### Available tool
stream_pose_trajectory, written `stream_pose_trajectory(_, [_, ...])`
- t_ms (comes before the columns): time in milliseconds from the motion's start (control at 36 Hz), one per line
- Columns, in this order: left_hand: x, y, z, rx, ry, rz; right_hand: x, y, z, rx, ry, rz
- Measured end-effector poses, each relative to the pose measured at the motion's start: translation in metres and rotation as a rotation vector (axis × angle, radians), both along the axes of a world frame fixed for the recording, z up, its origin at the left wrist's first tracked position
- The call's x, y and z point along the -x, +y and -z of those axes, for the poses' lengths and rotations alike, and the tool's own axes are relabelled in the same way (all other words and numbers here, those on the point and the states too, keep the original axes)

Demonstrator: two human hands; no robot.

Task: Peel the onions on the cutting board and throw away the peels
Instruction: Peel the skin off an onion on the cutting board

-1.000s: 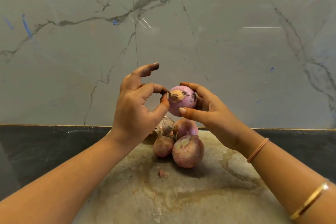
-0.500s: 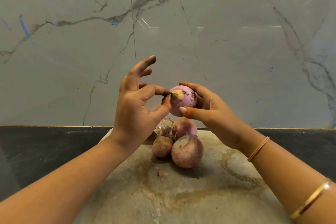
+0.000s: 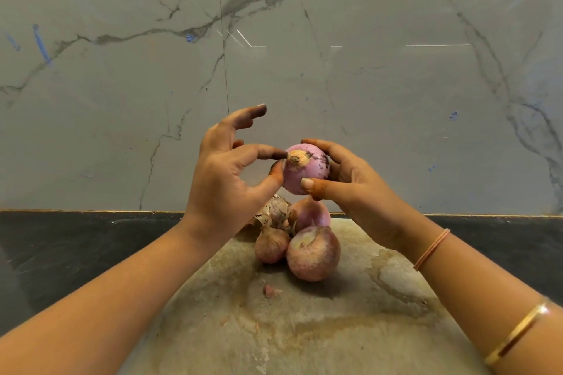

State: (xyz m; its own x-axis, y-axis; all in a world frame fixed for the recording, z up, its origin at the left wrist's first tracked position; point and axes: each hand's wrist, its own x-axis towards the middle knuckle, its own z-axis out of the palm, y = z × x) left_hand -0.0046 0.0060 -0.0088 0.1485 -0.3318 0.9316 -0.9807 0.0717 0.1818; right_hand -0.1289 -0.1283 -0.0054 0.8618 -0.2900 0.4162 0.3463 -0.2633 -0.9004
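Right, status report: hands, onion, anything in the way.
Right hand grips held onion aloft. Left hand pinches its root end. Other onions on cutting board. Nothing blocking.

Peels (image 3: 275, 211) partly behind left hand (image 3: 222, 183)

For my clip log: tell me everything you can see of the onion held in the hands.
The onion is round and pink-purple, seemingly mostly peeled, with a tan dry root tuft facing the camera and dark specks on its right. It is held in the air above the cutting board. The right hand grips it from the right; the left hand pinches its left edge by the root.
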Motion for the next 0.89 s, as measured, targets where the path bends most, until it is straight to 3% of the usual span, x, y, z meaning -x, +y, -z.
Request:
stream_pose_trajectory(472, [0.0025, -0.0030, 0.0029, 0.045, -0.058, -0.093, 0.0019, 0.0054, -0.0003, 0.150, 0.001, 0.050])
stream_pose_trajectory(889, [0.0005, -0.0019, 0.0020, 0.063, 0.335, -0.041, 0.0044, 0.0016, -0.0017, 0.100, -0.011, -0.005])
